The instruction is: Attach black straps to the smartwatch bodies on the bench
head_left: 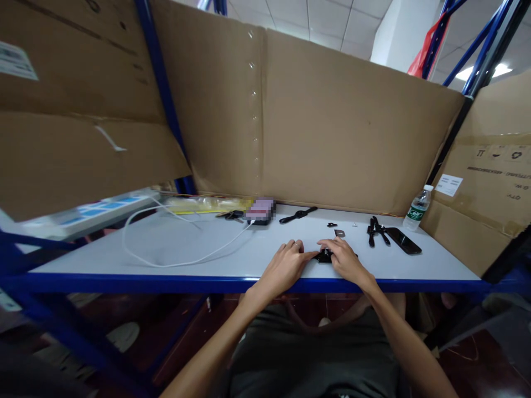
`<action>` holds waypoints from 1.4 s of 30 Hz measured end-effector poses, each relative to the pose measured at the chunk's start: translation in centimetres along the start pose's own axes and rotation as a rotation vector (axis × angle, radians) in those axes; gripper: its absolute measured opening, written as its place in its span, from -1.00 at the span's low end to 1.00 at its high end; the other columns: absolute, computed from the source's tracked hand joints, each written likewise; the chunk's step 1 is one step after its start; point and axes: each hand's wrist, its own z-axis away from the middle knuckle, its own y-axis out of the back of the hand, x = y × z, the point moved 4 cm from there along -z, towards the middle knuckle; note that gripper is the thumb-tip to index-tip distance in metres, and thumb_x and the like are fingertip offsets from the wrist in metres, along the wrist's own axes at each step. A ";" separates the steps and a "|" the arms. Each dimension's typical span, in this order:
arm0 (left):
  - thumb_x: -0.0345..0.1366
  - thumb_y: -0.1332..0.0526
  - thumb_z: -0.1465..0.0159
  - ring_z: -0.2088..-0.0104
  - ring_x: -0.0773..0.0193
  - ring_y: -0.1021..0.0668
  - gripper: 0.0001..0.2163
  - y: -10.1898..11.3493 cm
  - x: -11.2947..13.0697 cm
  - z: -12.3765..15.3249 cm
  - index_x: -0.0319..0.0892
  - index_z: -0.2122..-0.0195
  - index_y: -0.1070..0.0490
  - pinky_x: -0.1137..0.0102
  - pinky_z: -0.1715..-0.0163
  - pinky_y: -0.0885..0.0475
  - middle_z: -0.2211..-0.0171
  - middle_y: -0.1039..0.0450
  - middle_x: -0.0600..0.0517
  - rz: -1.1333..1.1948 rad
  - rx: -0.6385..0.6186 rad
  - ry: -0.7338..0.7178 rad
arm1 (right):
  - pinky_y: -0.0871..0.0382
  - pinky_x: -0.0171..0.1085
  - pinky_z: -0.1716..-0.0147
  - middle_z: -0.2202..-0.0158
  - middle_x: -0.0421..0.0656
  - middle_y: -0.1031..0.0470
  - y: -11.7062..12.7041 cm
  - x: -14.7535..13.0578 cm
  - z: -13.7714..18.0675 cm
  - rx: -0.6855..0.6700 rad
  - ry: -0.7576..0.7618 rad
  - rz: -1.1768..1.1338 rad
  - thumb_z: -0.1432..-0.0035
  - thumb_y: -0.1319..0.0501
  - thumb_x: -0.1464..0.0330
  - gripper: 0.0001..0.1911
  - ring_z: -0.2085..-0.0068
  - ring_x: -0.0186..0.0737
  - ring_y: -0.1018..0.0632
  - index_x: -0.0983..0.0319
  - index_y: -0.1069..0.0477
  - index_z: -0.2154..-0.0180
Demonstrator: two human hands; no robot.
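Note:
Near the table's front edge lies a small black part (324, 257) with a bit of shiny metal on top. Its exact kind is hard to make out, since fingers cover much of it. My left hand (285, 264) is closed at its left side, the fingertips pressed against it; a ring shows on one finger. From the right, my right hand (342, 258) reaches over the same part, fingers bent and gripping its top and side. Just beyond my hands are a small metal plate (339, 233) with a hole and a tiny black piece (332, 224).
Pliers (376, 232), a black phone (403, 241) and a water bottle (418, 208) are at the right. A black strap-like tool (297, 215) lies at the back. Leftward, a white cable (182, 266) runs to a blurred device (260, 212). Cardboard (340, 121) walls the table (224, 260).

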 end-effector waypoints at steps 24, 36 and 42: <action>-0.37 -0.09 -0.48 0.14 0.09 -0.47 -0.64 -0.3 -0.3 0.1 0.05 -0.17 -0.56 0.26 0.13 -0.38 0.18 -0.45 -0.11 -0.006 -0.013 -0.001 | -0.42 -0.17 0.05 0.24 -0.14 -0.58 0.5 0.3 0.3 0.169 -0.078 0.005 -0.10 -0.02 0.68 -0.51 0.11 -0.11 -0.51 0.18 -0.51 0.07; -0.36 -0.06 -0.50 0.15 0.11 -0.46 -0.63 -0.5 -0.5 0.2 0.02 -0.21 -0.53 0.25 0.10 -0.39 0.18 -0.43 -0.09 -0.022 -0.037 0.002 | -0.40 -0.28 0.10 0.31 -0.18 -0.64 0.7 1.0 0.4 0.157 -0.336 0.058 -0.14 -0.10 0.61 -0.63 0.20 -0.16 -0.62 0.15 -0.57 0.17; -0.38 -0.10 -0.48 0.16 0.13 -0.46 -0.64 -0.3 -0.4 0.2 0.03 -0.19 -0.54 0.28 0.12 -0.38 0.20 -0.41 -0.07 -0.007 -0.043 0.027 | -0.40 -0.29 0.16 0.35 -0.20 -0.66 0.7 1.0 0.3 0.110 -0.357 0.037 -0.16 -0.11 0.59 -0.64 0.26 -0.16 -0.64 0.15 -0.60 0.20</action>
